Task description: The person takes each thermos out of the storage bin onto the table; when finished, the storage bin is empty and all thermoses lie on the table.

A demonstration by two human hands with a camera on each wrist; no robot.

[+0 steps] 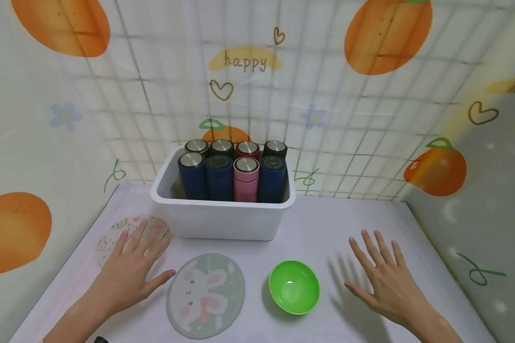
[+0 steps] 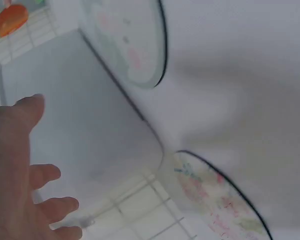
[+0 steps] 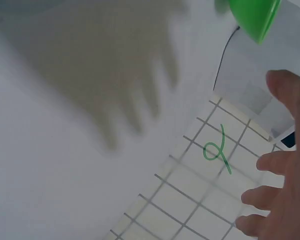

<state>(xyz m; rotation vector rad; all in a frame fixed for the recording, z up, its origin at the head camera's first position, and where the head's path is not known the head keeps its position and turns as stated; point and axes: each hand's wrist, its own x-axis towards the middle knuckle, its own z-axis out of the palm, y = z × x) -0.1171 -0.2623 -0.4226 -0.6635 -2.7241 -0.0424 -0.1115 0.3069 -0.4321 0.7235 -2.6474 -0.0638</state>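
Note:
My left hand (image 1: pixel 130 264) hovers with spread straight fingers over the table, its fingertips above a round pale floral mat (image 1: pixel 111 240). A round grey-green mat with a rabbit picture (image 1: pixel 206 295) lies just right of that hand. My right hand (image 1: pixel 384 276) is spread flat above the table at the right and holds nothing. A green bowl (image 1: pixel 294 287) sits between the rabbit mat and the right hand. In the left wrist view, the left hand (image 2: pixel 20 175) is near both mats (image 2: pixel 135 45). The right wrist view shows the right hand (image 3: pixel 285 180) and the bowl's edge (image 3: pixel 255 17).
A white plastic bin (image 1: pixel 223 216) stands at the back centre, holding several upright bottles (image 1: pixel 233 174) in dark blue, pink, red and black. Patterned cloth walls (image 1: pixel 369 119) close in the table on three sides.

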